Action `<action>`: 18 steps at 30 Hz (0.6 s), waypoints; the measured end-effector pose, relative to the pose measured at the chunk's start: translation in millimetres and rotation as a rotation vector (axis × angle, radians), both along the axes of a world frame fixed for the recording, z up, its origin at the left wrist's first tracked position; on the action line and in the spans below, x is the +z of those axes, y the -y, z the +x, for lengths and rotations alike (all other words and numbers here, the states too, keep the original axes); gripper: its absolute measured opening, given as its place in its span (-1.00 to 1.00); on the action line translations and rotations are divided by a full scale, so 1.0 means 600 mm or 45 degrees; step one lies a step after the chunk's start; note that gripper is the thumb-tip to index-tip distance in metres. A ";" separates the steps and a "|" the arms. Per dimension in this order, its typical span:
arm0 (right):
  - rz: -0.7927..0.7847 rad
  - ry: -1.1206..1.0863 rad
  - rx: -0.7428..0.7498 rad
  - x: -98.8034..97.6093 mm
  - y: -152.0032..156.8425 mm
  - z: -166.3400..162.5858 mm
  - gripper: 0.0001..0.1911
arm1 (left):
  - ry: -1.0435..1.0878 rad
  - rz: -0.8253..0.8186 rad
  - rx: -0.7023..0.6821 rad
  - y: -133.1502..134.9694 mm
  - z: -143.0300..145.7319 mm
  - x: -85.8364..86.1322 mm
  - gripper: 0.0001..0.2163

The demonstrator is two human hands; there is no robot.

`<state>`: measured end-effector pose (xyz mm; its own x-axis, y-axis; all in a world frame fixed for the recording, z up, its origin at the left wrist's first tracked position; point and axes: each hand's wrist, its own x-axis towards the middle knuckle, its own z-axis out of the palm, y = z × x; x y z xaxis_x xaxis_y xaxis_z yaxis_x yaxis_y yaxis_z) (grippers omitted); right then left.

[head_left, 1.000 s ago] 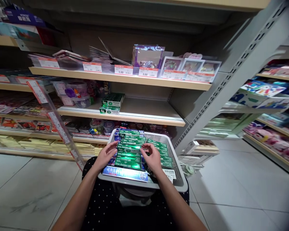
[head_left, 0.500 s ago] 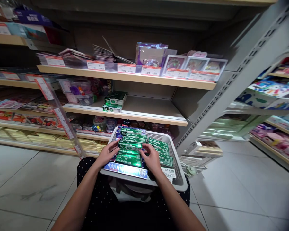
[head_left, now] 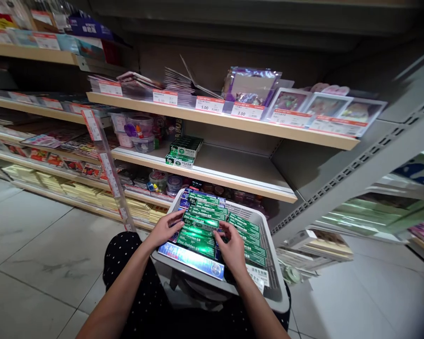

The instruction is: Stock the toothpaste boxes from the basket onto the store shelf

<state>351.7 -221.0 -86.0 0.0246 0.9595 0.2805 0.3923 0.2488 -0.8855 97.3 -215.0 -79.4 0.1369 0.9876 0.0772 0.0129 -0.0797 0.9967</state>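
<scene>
A grey plastic basket (head_left: pixel 276 263) rests on my lap, filled with green toothpaste boxes (head_left: pixel 245 235) and some blue ones. My left hand (head_left: pixel 165 229) has its fingertips on the left end of a green toothpaste box (head_left: pixel 200 220) on top of the pile. At the right end of the same box, the thumb and fingers of my right hand (head_left: pixel 231 245) are curled against it. A shiny blue-and-silver box (head_left: pixel 192 260) lies along the near rim. The boxes underneath are partly covered.
Ahead, a shelf (head_left: pixel 240 165) carries a small stack of green boxes (head_left: pixel 183 151) beside clear plastic tubs (head_left: pixel 141 134). The shelf above (head_left: pixel 215 117) juts out with price tags and packets. A slanted price-tag strip (head_left: pixel 108 169) stands left; a grey shelf upright (head_left: pixel 334 181) rises right.
The view has turned a little left and tilted, so shelves and basket appear farther right and lower. Both hands keep their places at the ends of the green box.
</scene>
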 end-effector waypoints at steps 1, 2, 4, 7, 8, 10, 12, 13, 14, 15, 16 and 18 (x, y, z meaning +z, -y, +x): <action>-0.001 0.001 -0.002 -0.001 -0.001 0.000 -0.63 | -0.007 0.005 0.012 0.000 0.000 0.000 -0.45; -0.003 -0.004 -0.004 -0.002 -0.001 0.000 -0.63 | -0.017 0.007 0.024 0.000 0.000 0.001 -0.46; -0.003 -0.027 -0.013 -0.002 -0.002 0.000 -0.63 | -0.024 0.011 0.041 -0.001 0.000 0.003 -0.48; -0.006 -0.056 -0.036 0.001 -0.004 0.000 -0.63 | -0.005 0.025 0.030 -0.005 -0.002 0.003 -0.51; -0.010 -0.055 -0.045 0.002 -0.005 0.000 -0.64 | 0.005 0.027 0.021 -0.007 -0.003 0.001 -0.52; -0.015 -0.042 -0.070 0.005 -0.008 -0.001 -0.65 | 0.015 0.018 -0.006 -0.012 -0.006 -0.005 -0.53; -0.015 -0.029 -0.096 0.007 -0.011 -0.003 -0.66 | 0.013 -0.004 -0.020 -0.018 -0.008 -0.012 -0.52; -0.015 -0.027 -0.104 0.009 -0.013 -0.004 -0.66 | 0.004 -0.019 -0.021 -0.020 -0.009 -0.016 -0.51; -0.014 -0.031 -0.111 0.010 -0.015 -0.005 -0.67 | -0.003 -0.034 -0.013 -0.022 -0.010 -0.020 -0.50; -0.016 -0.039 -0.114 0.011 -0.016 -0.007 -0.67 | -0.005 -0.052 -0.003 -0.024 -0.010 -0.023 -0.50; -0.020 -0.049 -0.114 0.012 -0.018 -0.008 -0.66 | -0.002 -0.071 0.009 -0.026 -0.009 -0.026 -0.49; -0.029 -0.068 -0.126 0.012 -0.020 -0.009 -0.66 | 0.017 -0.118 0.026 -0.031 -0.007 -0.029 -0.47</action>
<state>346.4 -208.9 -78.6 0.1338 0.9578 0.2543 0.3658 0.1908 -0.9109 93.0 -196.3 -97.0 0.1164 0.9931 -0.0129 0.0002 0.0129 0.9999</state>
